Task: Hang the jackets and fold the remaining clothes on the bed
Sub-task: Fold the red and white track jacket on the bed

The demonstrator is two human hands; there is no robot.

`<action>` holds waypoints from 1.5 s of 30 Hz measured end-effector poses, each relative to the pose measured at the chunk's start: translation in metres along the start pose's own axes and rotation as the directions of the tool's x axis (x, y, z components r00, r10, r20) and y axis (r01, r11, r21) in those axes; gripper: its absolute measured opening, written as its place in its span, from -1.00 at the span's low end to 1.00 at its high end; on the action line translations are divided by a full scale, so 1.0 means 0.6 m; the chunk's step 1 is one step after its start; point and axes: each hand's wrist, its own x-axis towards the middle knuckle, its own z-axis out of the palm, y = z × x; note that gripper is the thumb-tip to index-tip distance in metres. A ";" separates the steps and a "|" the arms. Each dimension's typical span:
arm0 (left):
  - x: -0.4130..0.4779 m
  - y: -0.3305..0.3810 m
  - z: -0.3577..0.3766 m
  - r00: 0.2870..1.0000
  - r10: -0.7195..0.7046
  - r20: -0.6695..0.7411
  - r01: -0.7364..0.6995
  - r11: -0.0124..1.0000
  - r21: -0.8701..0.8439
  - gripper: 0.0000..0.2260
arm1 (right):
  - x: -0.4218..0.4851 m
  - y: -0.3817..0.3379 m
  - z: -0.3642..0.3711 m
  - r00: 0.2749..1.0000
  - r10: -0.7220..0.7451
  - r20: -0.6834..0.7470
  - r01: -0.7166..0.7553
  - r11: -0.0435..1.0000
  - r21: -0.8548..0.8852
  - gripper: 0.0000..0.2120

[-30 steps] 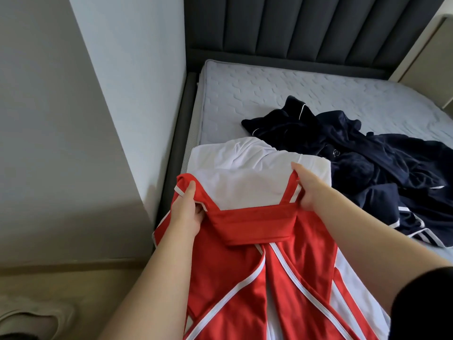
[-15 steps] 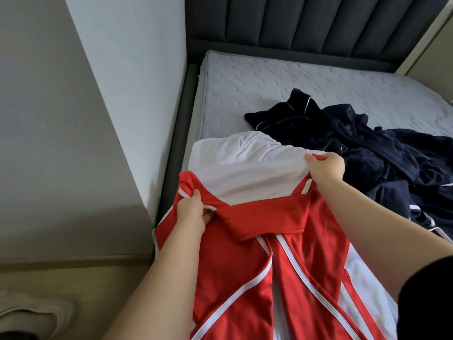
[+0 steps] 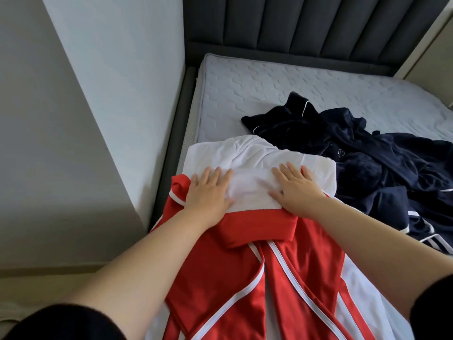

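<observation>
On the near left corner of the bed (image 3: 282,77) lies the red-and-white garment (image 3: 215,278). We press it with both palms. Our left hand (image 3: 208,192) and right hand (image 3: 297,190) rest side by side on its white panel, fingers straight, each grip released and holding nothing.

The cloth looks thin, light and slick, like sportswear, so we judge it will slide on itself and lose a crease unless flattened. The firmer places to take hold should be the white-piped seams and the outer corners of the white panel, not the loose middle.

Its long axis runs near to far: the white end points to the headboard (image 3: 306,23), and the red part with piping runs towards us, out of view. A red band crosses it just near our hands. The navy clothes (image 3: 367,165) are heaped on its right, touching the white edge.
</observation>
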 end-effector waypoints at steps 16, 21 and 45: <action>-0.029 -0.015 -0.104 0.986 -0.078 -0.148 0.088 0.994 0.061 -0.92 | -0.048 0.000 -0.121 0.982 0.060 -0.180 -0.106 0.960 -0.258 -0.88; -0.127 0.007 -0.088 0.957 0.022 -0.289 -0.014 0.999 0.030 -0.92 | -0.151 0.009 -0.090 0.863 -0.087 -0.497 0.039 0.994 -0.105 -0.80; -0.340 0.110 -0.067 0.987 -0.104 -0.124 0.101 0.994 -0.030 -0.77 | -0.399 -0.017 -0.034 0.916 -0.047 -0.399 0.040 0.999 -0.026 -0.79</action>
